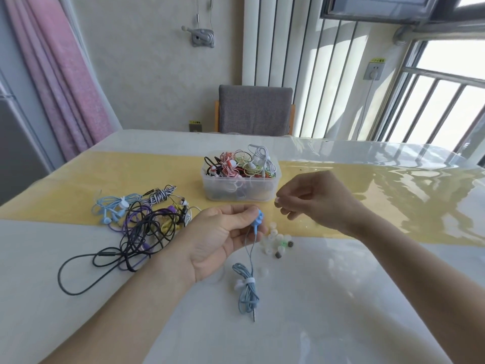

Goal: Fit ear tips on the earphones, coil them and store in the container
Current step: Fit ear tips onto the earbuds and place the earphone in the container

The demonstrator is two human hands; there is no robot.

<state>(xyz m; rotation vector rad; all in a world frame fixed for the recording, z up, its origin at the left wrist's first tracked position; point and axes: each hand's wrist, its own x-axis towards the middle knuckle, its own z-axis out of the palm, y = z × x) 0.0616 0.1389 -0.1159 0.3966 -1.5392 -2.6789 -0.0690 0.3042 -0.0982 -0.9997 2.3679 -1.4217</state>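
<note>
A pair of blue earphones (256, 222) is pinched at the earbuds between the thumb and fingers of the left hand (217, 239), raised above a glossy table (341, 298). Its cable drops from that hand to a bundled blue coil (246, 287), bound with a white tie and lying on the table just below the hand, plug pointing toward the person. The right hand (312, 199), held apart from the left and slightly higher, pinches a small pale ear tip (277, 199) between its curled fingertips. Between and just beneath the two hands lies a loose cluster of ear tips (277, 243), mostly translucent white, with one green and two dark ones. Beyond the hands stands a clear plastic container (240, 190), heaped with coiled earphones in red, white, green and black. Left of the left hand sprawls a tangled pile of earphones (141, 219) in black, purple, yellow and light blue, spread across a yellow runner (78, 190). A grey chair (256, 109) faces the far table edge.
</note>
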